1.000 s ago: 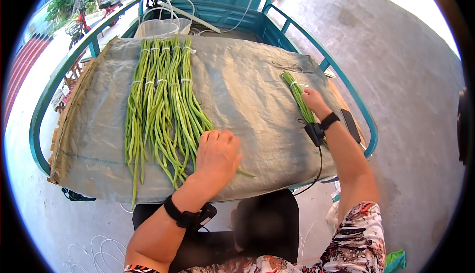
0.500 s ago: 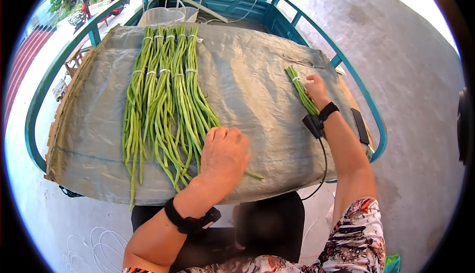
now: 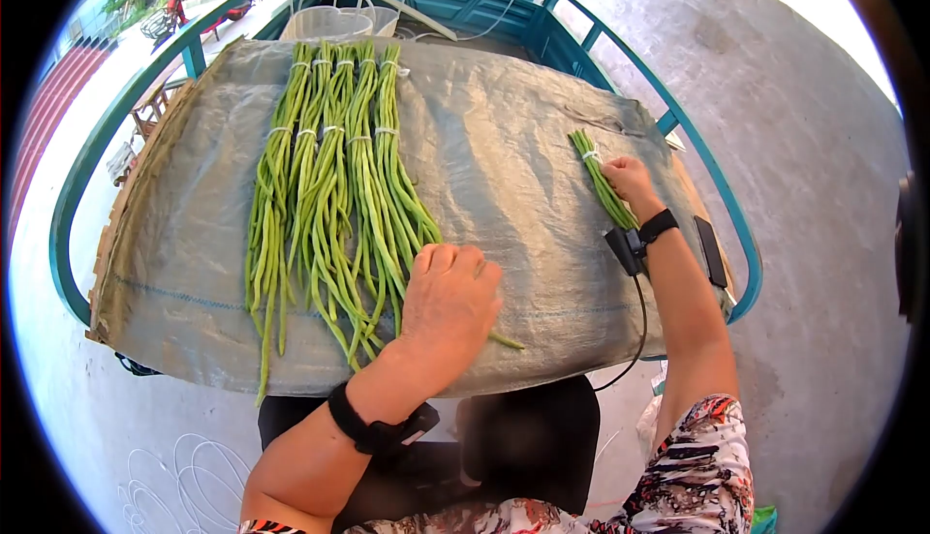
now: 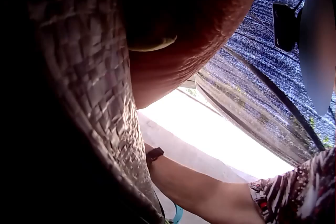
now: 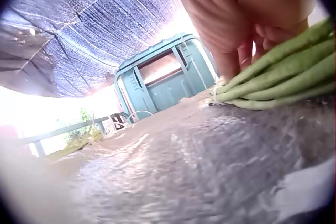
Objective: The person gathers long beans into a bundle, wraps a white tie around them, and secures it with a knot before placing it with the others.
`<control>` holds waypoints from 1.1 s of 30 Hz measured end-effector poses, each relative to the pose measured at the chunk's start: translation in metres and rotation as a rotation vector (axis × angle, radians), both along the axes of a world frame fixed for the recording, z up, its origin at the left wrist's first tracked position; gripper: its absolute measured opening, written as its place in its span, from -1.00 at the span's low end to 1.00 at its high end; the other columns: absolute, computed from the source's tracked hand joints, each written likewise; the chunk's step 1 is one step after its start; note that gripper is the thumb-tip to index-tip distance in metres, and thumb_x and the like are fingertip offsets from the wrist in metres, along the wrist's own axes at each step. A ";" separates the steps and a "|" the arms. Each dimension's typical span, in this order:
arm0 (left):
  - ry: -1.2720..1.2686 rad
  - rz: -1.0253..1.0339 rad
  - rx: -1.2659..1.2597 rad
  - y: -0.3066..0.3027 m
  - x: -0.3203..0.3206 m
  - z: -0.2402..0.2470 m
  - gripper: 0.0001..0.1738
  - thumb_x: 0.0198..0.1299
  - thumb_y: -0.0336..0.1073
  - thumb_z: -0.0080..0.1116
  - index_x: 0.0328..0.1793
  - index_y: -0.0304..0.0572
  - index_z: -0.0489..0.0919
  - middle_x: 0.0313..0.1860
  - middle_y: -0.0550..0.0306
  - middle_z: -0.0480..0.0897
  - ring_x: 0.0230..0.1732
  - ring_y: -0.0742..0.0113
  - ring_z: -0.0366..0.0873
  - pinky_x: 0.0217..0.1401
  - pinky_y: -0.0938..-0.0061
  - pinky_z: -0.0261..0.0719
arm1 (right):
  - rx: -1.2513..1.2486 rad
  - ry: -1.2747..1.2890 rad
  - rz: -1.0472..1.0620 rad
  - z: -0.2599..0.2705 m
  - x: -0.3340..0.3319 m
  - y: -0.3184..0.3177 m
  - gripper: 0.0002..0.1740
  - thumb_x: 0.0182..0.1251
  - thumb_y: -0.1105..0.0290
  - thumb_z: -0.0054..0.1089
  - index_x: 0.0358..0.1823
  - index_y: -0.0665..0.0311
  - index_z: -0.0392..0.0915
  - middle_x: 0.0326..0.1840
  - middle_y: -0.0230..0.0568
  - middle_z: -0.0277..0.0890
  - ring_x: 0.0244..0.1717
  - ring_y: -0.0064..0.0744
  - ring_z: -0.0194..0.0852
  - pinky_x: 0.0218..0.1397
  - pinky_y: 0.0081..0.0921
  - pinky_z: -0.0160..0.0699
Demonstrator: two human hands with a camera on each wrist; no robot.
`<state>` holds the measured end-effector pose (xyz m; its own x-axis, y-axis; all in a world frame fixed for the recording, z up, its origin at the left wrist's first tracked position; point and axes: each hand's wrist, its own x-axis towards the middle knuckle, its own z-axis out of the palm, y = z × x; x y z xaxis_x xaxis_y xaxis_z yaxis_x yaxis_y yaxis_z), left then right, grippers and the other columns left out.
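Several tied bundles of long green beans (image 3: 329, 176) lie side by side on the left of the sheet, white bands round their upper parts. My left hand (image 3: 450, 302) curls over the lower ends of the rightmost bundle (image 3: 402, 185). One bean's tip (image 3: 506, 341) pokes out to the right from under it; a pale tip (image 4: 153, 46) also shows beneath the palm in the left wrist view. On the right, my right hand (image 3: 630, 180) grips a smaller bundle of long beans (image 3: 593, 171) just below its white tie (image 3: 590, 154). Its fingertips are partly hidden behind the beans in the right wrist view.
A woven plastic sheet (image 3: 484, 147) covers the surface inside the teal cart's rails (image 3: 717, 185). A dark phone (image 3: 710, 251) lies at the right edge. Clear plastic tubs (image 3: 334, 23) stand at the back. A cable (image 3: 635, 340) hangs from the right wrist camera.
The head view has shifted slightly. Both hands keep nearly the same places, the left over the bean ends and the right at the smaller bundle near its tie.
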<state>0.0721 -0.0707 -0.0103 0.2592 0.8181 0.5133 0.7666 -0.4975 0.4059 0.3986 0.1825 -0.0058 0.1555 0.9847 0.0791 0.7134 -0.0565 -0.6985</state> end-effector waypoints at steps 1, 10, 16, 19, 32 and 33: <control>0.001 -0.002 0.003 0.000 0.000 0.000 -0.71 -0.06 -0.32 0.35 -0.19 -0.15 0.55 -0.07 0.09 0.51 0.05 0.09 0.40 0.20 0.22 0.28 | -0.028 0.017 0.010 0.001 0.002 0.000 -0.86 0.15 0.37 0.22 -0.45 0.29 0.61 -0.61 -0.35 0.52 -0.65 -0.55 0.39 -0.57 -0.46 0.32; -0.014 0.000 0.009 0.000 0.001 -0.001 -0.71 -0.06 -0.33 0.35 -0.19 -0.16 0.55 -0.09 0.10 0.50 0.05 0.10 0.40 0.20 0.23 0.28 | -0.067 -0.061 0.079 0.005 0.002 0.002 -0.65 0.09 0.50 0.06 -0.85 0.31 0.33 -0.86 -0.32 0.21 -0.85 -0.47 0.22 -0.74 -0.41 0.13; -0.036 -0.008 0.021 0.000 0.000 -0.002 -0.71 -0.06 -0.33 0.35 -0.19 -0.17 0.55 -0.09 0.09 0.49 0.05 0.11 0.39 0.20 0.23 0.27 | -0.016 -0.955 -0.049 0.041 -0.030 -0.042 -0.74 0.02 0.32 0.12 -0.39 0.38 0.64 -0.30 0.04 0.64 -0.27 -0.08 0.65 -0.30 -0.25 0.53; -0.031 -0.002 0.032 0.000 0.000 -0.002 -0.72 -0.06 -0.34 0.35 -0.20 -0.17 0.55 -0.10 0.09 0.49 0.03 0.11 0.39 0.19 0.23 0.27 | -0.362 -1.042 0.025 0.062 -0.029 -0.054 -0.60 0.00 0.29 0.11 -0.15 0.35 0.64 0.01 0.06 0.58 0.05 0.01 0.55 0.00 -0.19 0.52; -0.072 -0.033 -0.006 0.005 -0.007 -0.010 -0.86 0.00 -0.32 0.26 -0.29 -0.11 0.58 -0.22 0.15 0.53 -0.07 0.11 0.42 0.10 0.27 0.33 | 0.163 -0.626 -0.117 0.062 0.036 -0.070 -0.75 0.21 0.17 0.01 -0.37 0.21 0.47 -0.44 -0.04 0.58 -0.35 -0.09 0.60 -0.22 -0.12 0.45; -0.082 -0.039 -0.006 0.006 -0.008 -0.010 -0.85 0.01 -0.31 0.25 -0.28 -0.12 0.58 -0.23 0.14 0.54 -0.08 0.10 0.43 0.10 0.26 0.34 | 0.126 -0.520 -0.142 0.061 0.034 -0.072 -0.75 0.21 0.17 0.01 -0.37 0.20 0.47 -0.46 -0.06 0.57 -0.38 -0.11 0.60 -0.23 -0.13 0.45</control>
<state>0.0641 -0.0651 -0.0201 0.2484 0.8111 0.5295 0.7108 -0.5240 0.4693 0.4327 0.1108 0.0548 0.1953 0.9347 0.2969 0.9575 -0.1162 -0.2640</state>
